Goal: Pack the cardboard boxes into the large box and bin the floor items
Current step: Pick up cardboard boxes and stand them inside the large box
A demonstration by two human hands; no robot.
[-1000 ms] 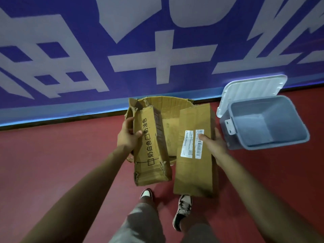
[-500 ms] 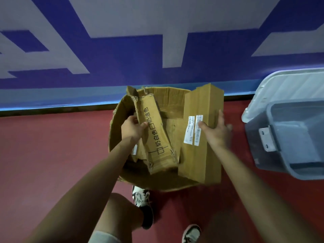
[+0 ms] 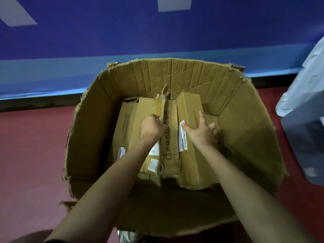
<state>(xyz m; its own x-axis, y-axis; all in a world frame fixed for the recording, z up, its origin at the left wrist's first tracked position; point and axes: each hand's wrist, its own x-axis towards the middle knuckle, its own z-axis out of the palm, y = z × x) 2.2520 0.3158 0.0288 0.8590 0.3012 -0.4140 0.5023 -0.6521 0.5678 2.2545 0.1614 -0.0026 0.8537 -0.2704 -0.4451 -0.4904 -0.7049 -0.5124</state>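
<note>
Both held boxes have dropped from rim height into the large box [image 3: 87, 137], long axes running from its near wall to its far wall. Left hand [image 3: 151, 128] curls its fingers round the torn printed box [image 3: 171, 155] at centre. Right hand [image 3: 201, 133], fingers spread and thumb opposed, clasps the labelled box [image 3: 190, 106] lying just right of the torn one; letting go looks next.

Showing tan-brown over the large box [image 3: 254, 137]; black characters on the torn box [image 3: 171, 142] inside it, a white barcode label [image 3: 183, 137] on the long box [image 3: 190, 106]. Showing dark red floor [image 3: 31, 155] left of it, blue wall [image 3: 157, 32] with white shapes behind, grey bin [image 3: 305, 146] to its right.
</note>
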